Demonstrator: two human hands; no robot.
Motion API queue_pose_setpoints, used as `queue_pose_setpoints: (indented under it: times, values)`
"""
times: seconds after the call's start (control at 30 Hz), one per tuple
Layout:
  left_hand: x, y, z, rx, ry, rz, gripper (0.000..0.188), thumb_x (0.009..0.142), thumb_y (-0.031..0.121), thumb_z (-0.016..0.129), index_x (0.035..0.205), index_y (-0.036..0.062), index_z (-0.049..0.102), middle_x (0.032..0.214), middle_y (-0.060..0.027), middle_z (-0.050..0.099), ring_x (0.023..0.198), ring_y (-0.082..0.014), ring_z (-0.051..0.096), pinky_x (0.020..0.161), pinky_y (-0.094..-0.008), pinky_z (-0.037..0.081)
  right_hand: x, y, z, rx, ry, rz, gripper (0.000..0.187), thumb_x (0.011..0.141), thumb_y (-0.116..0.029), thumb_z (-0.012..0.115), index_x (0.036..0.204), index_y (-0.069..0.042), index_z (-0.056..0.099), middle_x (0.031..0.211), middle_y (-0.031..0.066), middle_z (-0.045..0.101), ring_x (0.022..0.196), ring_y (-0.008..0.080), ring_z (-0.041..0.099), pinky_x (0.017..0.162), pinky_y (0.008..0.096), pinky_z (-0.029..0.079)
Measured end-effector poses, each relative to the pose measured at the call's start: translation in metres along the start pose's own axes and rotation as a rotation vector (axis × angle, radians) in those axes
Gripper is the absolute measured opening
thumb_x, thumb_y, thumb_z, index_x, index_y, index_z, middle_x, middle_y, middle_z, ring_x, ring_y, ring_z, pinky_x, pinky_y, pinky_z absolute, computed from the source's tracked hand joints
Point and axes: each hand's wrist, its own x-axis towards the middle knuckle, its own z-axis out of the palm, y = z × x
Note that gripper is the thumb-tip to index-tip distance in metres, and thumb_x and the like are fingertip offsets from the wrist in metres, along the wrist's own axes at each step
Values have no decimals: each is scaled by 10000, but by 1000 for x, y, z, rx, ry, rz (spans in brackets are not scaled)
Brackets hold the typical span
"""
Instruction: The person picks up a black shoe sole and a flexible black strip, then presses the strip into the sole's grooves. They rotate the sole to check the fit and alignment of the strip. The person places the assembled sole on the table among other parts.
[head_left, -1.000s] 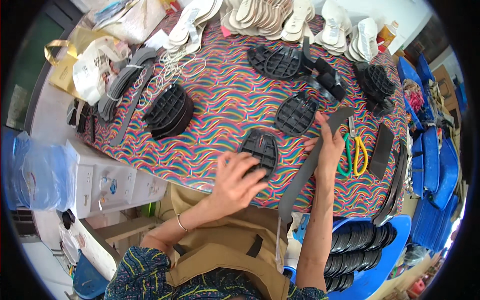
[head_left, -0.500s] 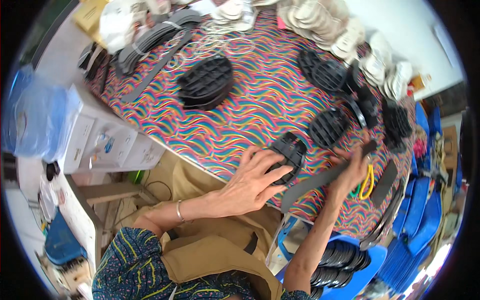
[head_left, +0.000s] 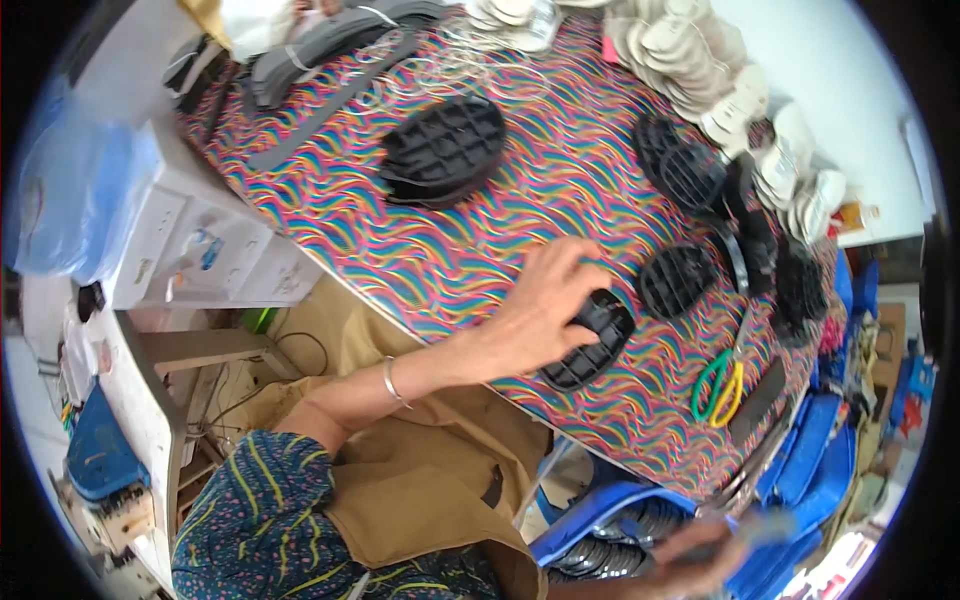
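Note:
My left hand (head_left: 552, 305) hovers at the near edge of the table with its fingers apart and bent. It is at the left side of a black gridded oval piece (head_left: 582, 365), and its thumb appears to touch that piece. Low on the right, my right hand (head_left: 705, 550) is smeared by motion above a blue bin (head_left: 575, 530). A greyish blur shows at its fingers, too unclear to name. Another black gridded piece (head_left: 678, 282) lies just right of the left hand. Scissors (head_left: 735, 390) with green and yellow handles lie nearer the right edge, beside a short dark strip (head_left: 758, 402).
A stack of black gridded pieces (head_left: 445, 150) stands farther left on the patterned tablecloth (head_left: 560, 205). Bundled grey strips (head_left: 325, 50) and white cord (head_left: 470, 70) lie at the back. White sole-shaped pieces (head_left: 690, 60) are piled along the wall. A white cabinet (head_left: 205, 230) stands left.
My right hand has left the table, moving down and right over the bin; the long dark strip it held is gone from the tabletop. My left hand has lifted partly off the black piece.

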Motion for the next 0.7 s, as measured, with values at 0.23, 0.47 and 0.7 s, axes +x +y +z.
queue_pose_setpoints:
  times: [0.23,0.47,0.7]
  values:
    - [-20,1,-10,-643,3,-477,606,697,-61,773,1197,82,463,996,-39,572,941,-125,582,842,-269,467,6,-33,208,219,-655,351,87,961,-59,516,974,-7,584,624,7,550,516,54,480,462,233,361]
    - [-7,7,-29,-1067,-100,-882,266,764,30,756,1021,-3,695,993,-46,669,915,-104,615,821,-269,495,16,-34,227,-2,-693,289,153,975,-105,494,965,5,599,575,20,538,483,57,473,446,250,363]
    - [-3,12,-16,-1019,-197,-822,346,900,187,685,1179,-7,624,1041,-40,660,946,-103,603,848,-278,490,18,-29,226,-37,-669,256,184,975,-110,501,884,5,611,555,19,529,474,55,470,435,245,354]
